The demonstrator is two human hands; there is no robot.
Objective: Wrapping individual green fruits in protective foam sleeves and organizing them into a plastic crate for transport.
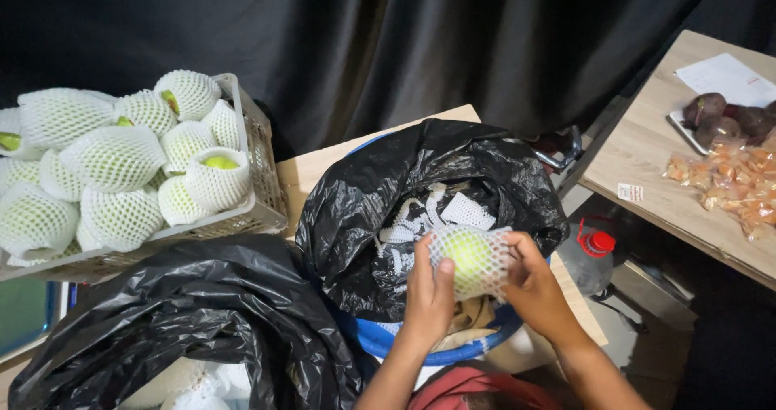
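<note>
Both grips close on the green fruit (469, 255), left hand (428, 295) at seven o'clock, right hand (535, 287) at four, above the black-lined bin (356, 216); we should ease its foam net (485, 274) gently, avoiding bruises.

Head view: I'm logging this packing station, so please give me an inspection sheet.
Surface: wooden table, mostly covered.
Job's things: green fruit in white foam net, held over blue tub lined with black bag; loose foam nets inside.
Clutter: crate of netted fruit; second black bag.
Hands: left hand and right hand both grip the fruit.
Cables: nothing seen.
Surroundings: black curtain; side table with dark fruit, packets; red-capped bottle.
</note>
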